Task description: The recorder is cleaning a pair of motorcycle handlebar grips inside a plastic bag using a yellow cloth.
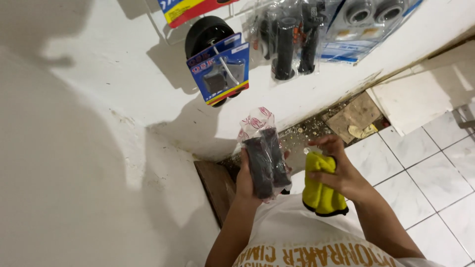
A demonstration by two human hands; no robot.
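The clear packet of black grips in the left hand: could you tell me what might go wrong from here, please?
1. The left hand holds the packet of grips only by its lower half, over a tiled floor; it might slip and drop.
2. The right hand grips a yellow cloth while its fingers pinch the clear plastic, which could tear.
3. Hanging packets sit close above and could be knocked.
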